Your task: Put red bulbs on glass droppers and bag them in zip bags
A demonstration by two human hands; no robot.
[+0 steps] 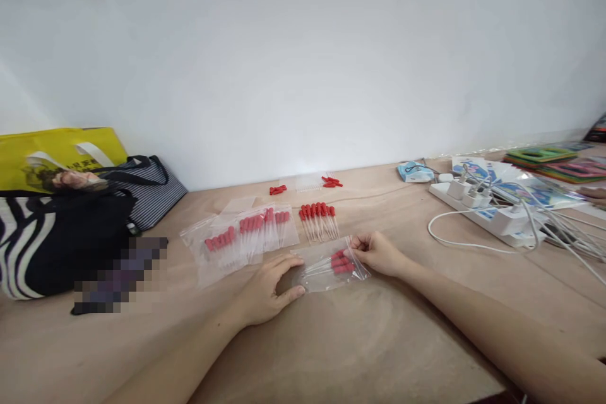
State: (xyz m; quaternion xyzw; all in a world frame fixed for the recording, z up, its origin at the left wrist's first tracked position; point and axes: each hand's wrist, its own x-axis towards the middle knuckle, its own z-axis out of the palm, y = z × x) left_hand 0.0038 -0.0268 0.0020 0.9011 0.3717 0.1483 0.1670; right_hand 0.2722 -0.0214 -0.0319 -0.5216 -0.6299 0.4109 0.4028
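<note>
A clear plastic bag [322, 271] lies on the table between my hands, with several clear droppers with red caps inside, caps to the right. My left hand [272, 289] rests at its left end, thumb and fingers spread apart around the edge. My right hand [374, 252] pinches the bag's upper right edge beside the red caps. Just beyond, loose red-capped droppers [318, 218] lie in a row. To the left, filled clear bags [237, 237] overlap one another. Farther back are two small piles of red caps [278, 190] beside clear pieces.
A white power strip [483, 214] with chargers and trailing cables stands at right, near a blue mask [415, 172] and printed cards [521, 186]. Yellow [61, 148], striped [151, 192] and black bags [52, 246] stand at left, beside a blurred dark object [120, 274].
</note>
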